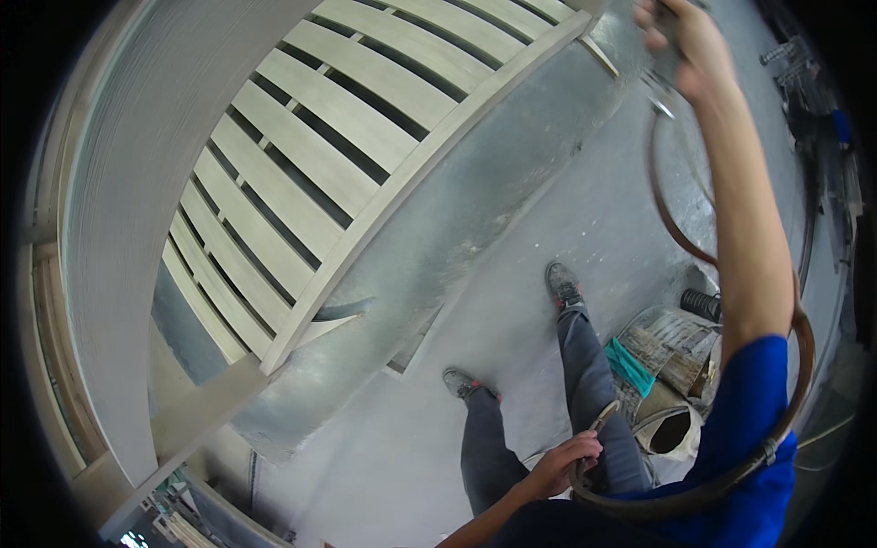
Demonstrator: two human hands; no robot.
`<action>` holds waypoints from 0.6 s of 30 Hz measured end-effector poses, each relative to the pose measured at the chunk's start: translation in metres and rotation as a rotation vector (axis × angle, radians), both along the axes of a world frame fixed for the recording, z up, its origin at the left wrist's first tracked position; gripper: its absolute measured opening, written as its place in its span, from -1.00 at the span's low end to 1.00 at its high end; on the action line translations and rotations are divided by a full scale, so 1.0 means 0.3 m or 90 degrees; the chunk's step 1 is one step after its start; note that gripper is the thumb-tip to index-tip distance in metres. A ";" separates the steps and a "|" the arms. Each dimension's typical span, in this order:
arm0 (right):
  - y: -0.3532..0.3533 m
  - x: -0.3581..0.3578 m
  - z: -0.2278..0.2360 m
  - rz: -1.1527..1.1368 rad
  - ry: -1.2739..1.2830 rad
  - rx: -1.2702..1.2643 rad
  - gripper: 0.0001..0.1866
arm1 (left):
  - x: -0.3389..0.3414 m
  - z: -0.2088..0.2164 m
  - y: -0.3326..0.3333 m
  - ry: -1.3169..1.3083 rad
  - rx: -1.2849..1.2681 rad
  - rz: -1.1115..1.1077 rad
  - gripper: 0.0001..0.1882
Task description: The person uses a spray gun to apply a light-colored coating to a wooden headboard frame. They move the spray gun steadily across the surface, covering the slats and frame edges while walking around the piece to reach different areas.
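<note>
My right hand [685, 46] is raised at the upper right, its fingers wrapped round a blurred, dark metal spray gun [665, 41]. A brown hose [660, 196] hangs from the fitting under it, passes behind my right arm and loops round my blue sleeve. Low in the picture, in front of my legs, my left hand [568, 461] is closed on a lower stretch of this hose. To the left stands a large piece of pale slatted wooden furniture [365, 119], its long rail slanting up toward my right hand. Neither hand touches the slats.
A dusty grey platform [438, 219] lies under the slatted piece. A broad curved wooden panel [160, 183] rises at the left. Beside my right leg sit grimy buckets [671, 429] with a teal cloth [630, 367]. Dark clutter lines the far right edge.
</note>
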State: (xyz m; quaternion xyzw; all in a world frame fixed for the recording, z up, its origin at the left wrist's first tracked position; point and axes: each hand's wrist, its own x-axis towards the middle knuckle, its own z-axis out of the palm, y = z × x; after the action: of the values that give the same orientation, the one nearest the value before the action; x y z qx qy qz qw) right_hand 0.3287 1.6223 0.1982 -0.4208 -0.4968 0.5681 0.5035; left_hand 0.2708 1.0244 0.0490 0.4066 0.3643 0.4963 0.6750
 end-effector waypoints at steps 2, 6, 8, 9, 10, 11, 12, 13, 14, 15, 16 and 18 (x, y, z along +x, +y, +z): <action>0.130 -0.254 -0.009 -0.087 0.104 -0.051 -0.81 | 0.017 0.000 0.014 -0.003 0.012 -0.002 -0.69; 0.211 -0.535 0.023 -0.100 0.262 -0.021 -0.88 | 0.038 0.014 0.017 0.040 0.032 0.047 -0.70; 0.155 -0.516 0.051 -0.123 0.218 -0.026 -0.90 | 0.036 0.016 -0.004 0.035 0.010 0.053 -0.70; 0.109 -0.447 0.065 -0.054 0.080 -0.007 -0.91 | 0.030 0.011 -0.016 0.016 0.024 0.055 -0.69; 0.042 -0.358 0.077 -0.063 0.042 -0.044 -0.89 | 0.021 0.002 -0.030 -0.005 0.038 0.057 -0.69; -0.043 -0.257 0.092 -0.071 0.004 -0.080 -0.88 | 0.014 -0.007 -0.043 -0.027 0.047 0.060 -0.69; -0.155 -0.156 0.108 -0.112 -0.085 -0.059 -0.84 | 0.005 -0.013 -0.062 -0.026 0.057 0.055 -0.69; -0.272 -0.064 0.132 -0.153 -0.172 -0.039 -0.76 | -0.006 -0.019 -0.078 -0.024 0.060 0.049 -0.68; -0.368 0.009 0.167 -0.183 -0.188 -0.066 -0.74 | -0.018 -0.024 -0.093 -0.019 0.064 0.045 -0.67; -0.448 0.065 0.191 -0.230 -0.220 -0.097 -0.64 | -0.028 -0.025 -0.106 -0.021 0.065 0.023 -0.67; -0.513 0.113 0.201 -0.239 -0.211 -0.081 -0.71 | -0.036 -0.023 -0.119 -0.022 0.064 0.003 -0.66; -0.528 0.134 0.197 -0.246 -0.188 -0.074 -0.77 | -0.039 -0.016 -0.134 -0.027 0.066 -0.006 -0.67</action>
State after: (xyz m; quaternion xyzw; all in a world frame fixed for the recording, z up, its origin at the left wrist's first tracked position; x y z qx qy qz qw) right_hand 0.3689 1.4638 0.2573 -0.6144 -0.4419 0.4213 0.4997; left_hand 0.2592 0.9841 0.0442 0.4321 0.3220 0.5199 0.6628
